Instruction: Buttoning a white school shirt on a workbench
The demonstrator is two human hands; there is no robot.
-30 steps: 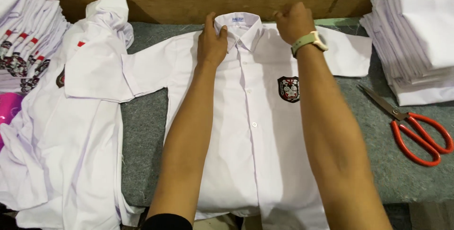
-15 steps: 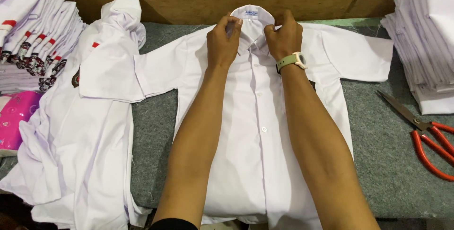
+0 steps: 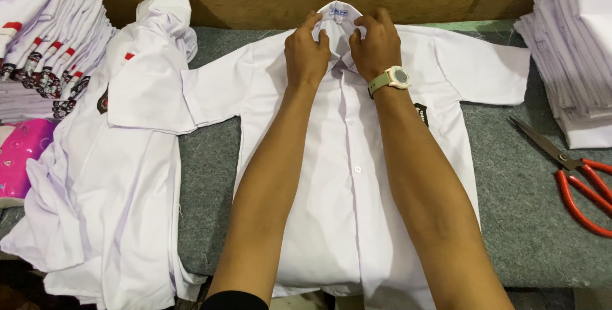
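Observation:
A white short-sleeved shirt [image 3: 338, 221] lies buttoned and face up on the grey felt table [image 3: 210, 182], collar at the far end. My left hand [image 3: 306, 52] pinches the left side of the collar [image 3: 336, 12]. My right hand [image 3: 377, 45], with a pale green watch on the wrist, grips the collar's right side. Both hands sit close together at the neck. A dark badge [image 3: 421, 114] on the chest pocket peeks out beside my right forearm.
Red-handled scissors [image 3: 574, 173] lie on the felt at the right. A stack of folded white shirts [image 3: 577, 42] stands at the far right, another stack [image 3: 44, 42] at the far left. Loose white shirts [image 3: 108, 176] are heaped left, beside a pink item [image 3: 22, 157]. A wooden board backs the table.
Both hands have drawn together from the shoulders onto the collar. The view has shifted, so the shirt sits lower and more to the right in the frame.

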